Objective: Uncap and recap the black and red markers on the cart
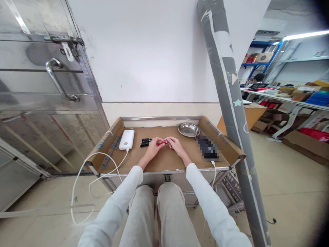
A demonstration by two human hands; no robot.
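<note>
Above the middle of the cardboard-lined table, both of my hands meet at a slim red pen-like piece (162, 143). My left hand (154, 146) is closed, its thumb and fingers pinching the red piece. From the other side my right hand (175, 145) comes in with its fingers pinched together at the right end of the piece; what exactly lies between those fingertips is too small to make out. Several black pens (145, 142) lie side by side just left of my left hand, partly covered by it.
A white power bank (126, 139) with a white cable lies on the left of the cardboard (164, 161). At the back right sits a round metal dish (189, 129), with a blurred dark phone-like device (207, 147) before it. A long grey roll (228, 82) leans at the table's right.
</note>
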